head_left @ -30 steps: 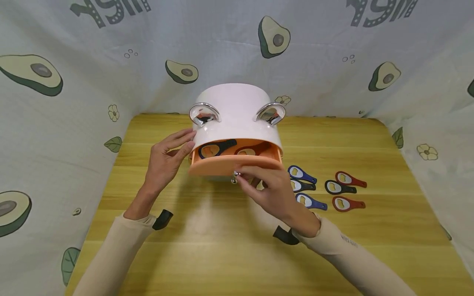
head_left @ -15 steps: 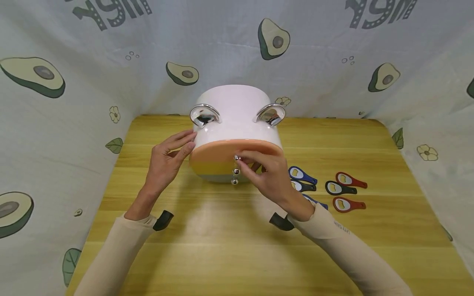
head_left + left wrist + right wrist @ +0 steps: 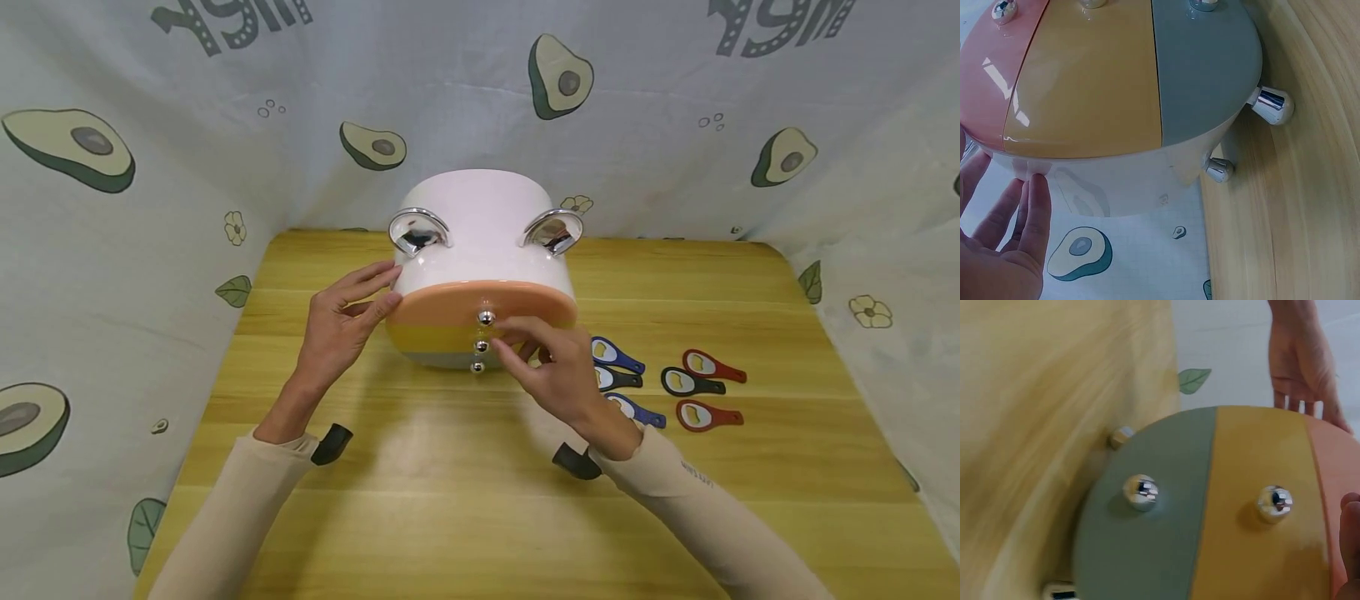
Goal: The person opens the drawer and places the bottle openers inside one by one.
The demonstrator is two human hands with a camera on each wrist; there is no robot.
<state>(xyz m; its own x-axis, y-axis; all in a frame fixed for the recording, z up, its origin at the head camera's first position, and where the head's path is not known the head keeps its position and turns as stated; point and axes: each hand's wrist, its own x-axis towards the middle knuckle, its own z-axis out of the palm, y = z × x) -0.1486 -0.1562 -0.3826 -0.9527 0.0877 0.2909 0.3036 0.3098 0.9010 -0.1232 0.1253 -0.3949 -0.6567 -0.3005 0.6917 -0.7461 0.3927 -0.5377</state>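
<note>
A white rounded drawer box (image 3: 480,242) with two chrome handles on top stands at the table's far middle. Its orange top drawer (image 3: 442,306), yellow middle drawer (image 3: 1091,75) and grey bottom drawer (image 3: 1204,69) all sit flush. My left hand (image 3: 378,292) rests straight fingers against the box's left side, also seen in the right wrist view (image 3: 1300,356). My right hand (image 3: 517,350) hovers in front of the drawers beside the middle knob (image 3: 481,345), fingers loosely curled and holding nothing. The top knob (image 3: 486,317) is free.
Several bottle openers lie on the wooden table (image 3: 450,500) right of the box: a blue one (image 3: 617,354), a black one (image 3: 692,382), a red one (image 3: 712,365). Avocado-print cloth (image 3: 150,208) walls the table on three sides.
The orange top drawer, open a second ago with openers inside, has been pushed in. My right hand has let go of its knob and dropped a little lower. The left hand stayed.
</note>
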